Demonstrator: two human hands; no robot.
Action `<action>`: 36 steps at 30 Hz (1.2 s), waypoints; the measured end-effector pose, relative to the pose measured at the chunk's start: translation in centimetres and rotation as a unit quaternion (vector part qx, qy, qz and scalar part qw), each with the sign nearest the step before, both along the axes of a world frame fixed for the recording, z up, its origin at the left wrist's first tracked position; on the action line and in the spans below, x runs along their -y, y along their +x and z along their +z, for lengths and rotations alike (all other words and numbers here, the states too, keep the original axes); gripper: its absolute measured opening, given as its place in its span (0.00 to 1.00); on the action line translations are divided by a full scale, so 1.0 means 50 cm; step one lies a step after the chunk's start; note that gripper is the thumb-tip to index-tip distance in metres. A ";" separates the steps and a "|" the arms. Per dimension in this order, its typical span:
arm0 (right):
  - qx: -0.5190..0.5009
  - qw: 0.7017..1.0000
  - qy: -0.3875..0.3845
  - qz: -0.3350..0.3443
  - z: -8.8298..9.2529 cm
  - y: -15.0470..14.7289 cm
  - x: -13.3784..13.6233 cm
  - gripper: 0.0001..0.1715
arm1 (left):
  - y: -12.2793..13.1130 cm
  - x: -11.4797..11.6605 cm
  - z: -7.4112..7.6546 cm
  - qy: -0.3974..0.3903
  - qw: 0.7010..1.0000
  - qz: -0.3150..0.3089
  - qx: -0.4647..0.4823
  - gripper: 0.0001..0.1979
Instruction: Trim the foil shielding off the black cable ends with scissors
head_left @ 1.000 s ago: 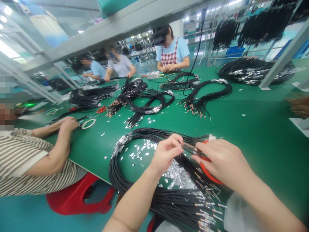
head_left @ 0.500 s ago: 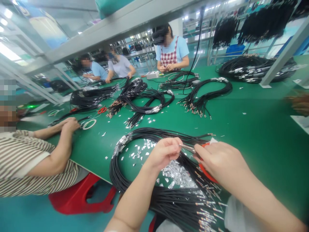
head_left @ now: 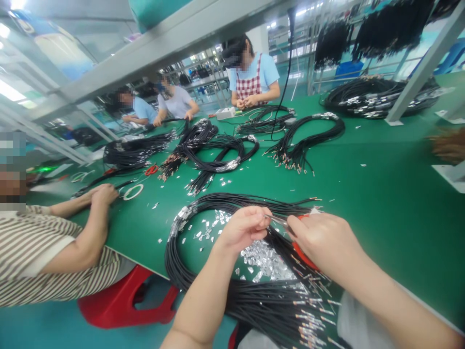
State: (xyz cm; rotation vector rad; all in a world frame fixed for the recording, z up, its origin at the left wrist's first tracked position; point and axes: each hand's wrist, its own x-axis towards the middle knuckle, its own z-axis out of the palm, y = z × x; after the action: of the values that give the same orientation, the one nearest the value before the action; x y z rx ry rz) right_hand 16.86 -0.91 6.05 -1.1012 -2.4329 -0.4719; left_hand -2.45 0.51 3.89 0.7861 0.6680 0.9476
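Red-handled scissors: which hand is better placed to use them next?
Right, probably: the right hand grips the red-handled scissors, blades toward the left hand, which sits over the black cable bundle.

The single head-worn camera is looking forward and down along the green worktop (head_left: 378,213), sitting close above the person's left hand (head_left: 242,229) and right hand (head_left: 325,245). It is leaning sideways, so the shelf (head_left: 152,53) is running diagonally across the top, and it is taking in a co-worker (head_left: 252,72) farther along.

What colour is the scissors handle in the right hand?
The looped plastic scissors handle is orange-red; head view shows it best.
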 end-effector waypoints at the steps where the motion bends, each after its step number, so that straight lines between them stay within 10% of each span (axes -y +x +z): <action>1: -0.006 1.000 0.001 -0.002 -0.001 0.000 -0.002 0.13 | 0.000 0.000 0.001 0.004 1.000 -0.003 0.000 0.12; 36: -0.021 0.999 -0.034 -0.010 0.012 0.008 0.002 0.13 | -0.002 0.008 -0.001 0.117 0.991 0.024 -0.062 0.13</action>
State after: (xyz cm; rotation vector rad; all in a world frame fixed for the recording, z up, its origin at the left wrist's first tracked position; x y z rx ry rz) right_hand 17.26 -1.00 6.63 -1.1536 -2.4198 -0.3709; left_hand -2.57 0.11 3.83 1.0473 0.6935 1.0390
